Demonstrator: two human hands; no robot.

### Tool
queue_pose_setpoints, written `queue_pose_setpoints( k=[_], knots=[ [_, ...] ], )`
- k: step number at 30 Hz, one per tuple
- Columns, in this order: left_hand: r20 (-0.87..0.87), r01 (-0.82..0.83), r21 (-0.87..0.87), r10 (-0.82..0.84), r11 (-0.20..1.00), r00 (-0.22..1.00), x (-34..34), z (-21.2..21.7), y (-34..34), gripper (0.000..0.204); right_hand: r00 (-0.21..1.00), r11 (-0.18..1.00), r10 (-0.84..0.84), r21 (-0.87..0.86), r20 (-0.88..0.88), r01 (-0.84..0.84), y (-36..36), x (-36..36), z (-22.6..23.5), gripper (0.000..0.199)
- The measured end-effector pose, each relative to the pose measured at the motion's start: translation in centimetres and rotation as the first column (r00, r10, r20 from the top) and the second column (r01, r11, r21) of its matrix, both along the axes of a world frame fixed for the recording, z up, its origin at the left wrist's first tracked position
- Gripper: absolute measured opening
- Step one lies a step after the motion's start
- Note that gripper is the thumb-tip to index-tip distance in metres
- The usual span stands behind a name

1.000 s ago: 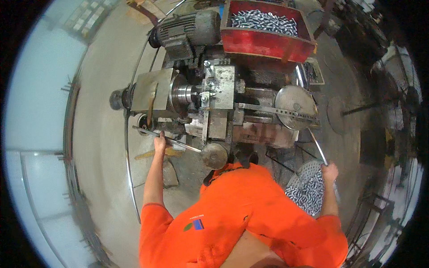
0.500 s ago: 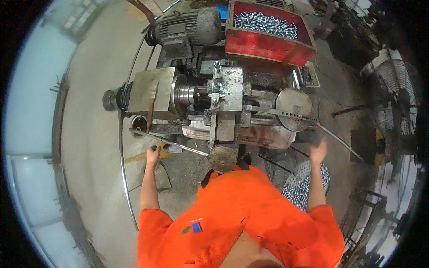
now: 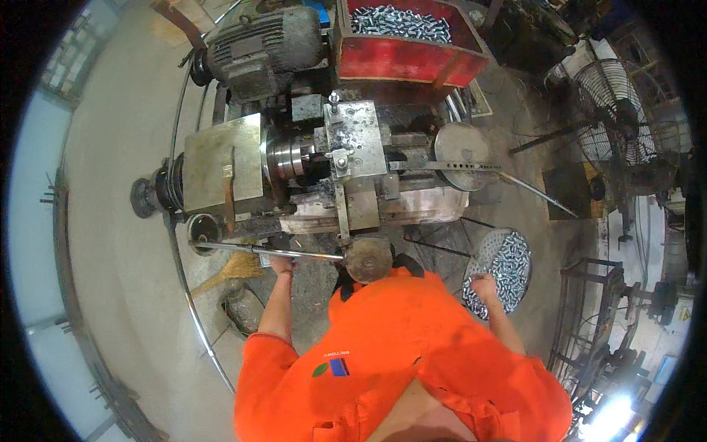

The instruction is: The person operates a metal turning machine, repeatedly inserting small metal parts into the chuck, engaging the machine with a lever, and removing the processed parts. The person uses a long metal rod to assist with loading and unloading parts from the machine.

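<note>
My left hand is at a long metal lever rod in front of the machine; its fingers are largely hidden at the rod, so I cannot tell whether it grips. My right hand, fingers curled, is over the left side of a round perforated tray of small shiny metal cylinders. Anything inside those fingers is too small to make out. Ahead stands a lathe-like machine with a round spindle chuck, a bolted tool block and a round disc crossed by a perforated bar.
A red box of similar metal cylinders sits at the back, beside a grimy electric motor. A caged fan stands at the right. On the floor to the left lies a straw broom. A second rod extends rightward.
My right hand has moved down and left to the tray, its fingers now curled. My left hand has come right, closer to the lever rod. The whole view has shifted.
</note>
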State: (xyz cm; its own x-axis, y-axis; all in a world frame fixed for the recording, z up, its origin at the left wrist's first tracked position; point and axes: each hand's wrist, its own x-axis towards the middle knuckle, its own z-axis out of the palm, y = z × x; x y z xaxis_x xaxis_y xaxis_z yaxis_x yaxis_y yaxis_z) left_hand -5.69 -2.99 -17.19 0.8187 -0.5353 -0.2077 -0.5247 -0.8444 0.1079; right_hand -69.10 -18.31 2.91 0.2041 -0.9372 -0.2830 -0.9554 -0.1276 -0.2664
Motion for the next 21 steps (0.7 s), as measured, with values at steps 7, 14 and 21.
queue_pose_setpoints(
  k=[7, 14, 21],
  knots=[
    [-0.183, 0.442, 0.223, -0.409, 0.869, 0.894, 4.1, 8.5, -1.0, 0.049, 0.993, 0.993, -0.083, 0.093, 0.089, 0.075, -6.6, 5.0, 3.6, 0.028],
    [-0.261, 0.275, 0.073, -0.248, 0.959, 0.933, 2.8, 13.6, 0.1, 0.049, 0.675, 0.645, 0.719, -0.519, 0.164, -0.561, -13.0, 25.6, 27.8, 0.047],
    [-0.282, -0.124, -0.518, -0.033, 0.846, 0.959, 6.4, 29.1, 5.7, 0.029, -0.032, 0.022, 0.999, -0.897, 0.040, -0.442, -2.6, 35.8, 43.0, 0.027]
  ],
)
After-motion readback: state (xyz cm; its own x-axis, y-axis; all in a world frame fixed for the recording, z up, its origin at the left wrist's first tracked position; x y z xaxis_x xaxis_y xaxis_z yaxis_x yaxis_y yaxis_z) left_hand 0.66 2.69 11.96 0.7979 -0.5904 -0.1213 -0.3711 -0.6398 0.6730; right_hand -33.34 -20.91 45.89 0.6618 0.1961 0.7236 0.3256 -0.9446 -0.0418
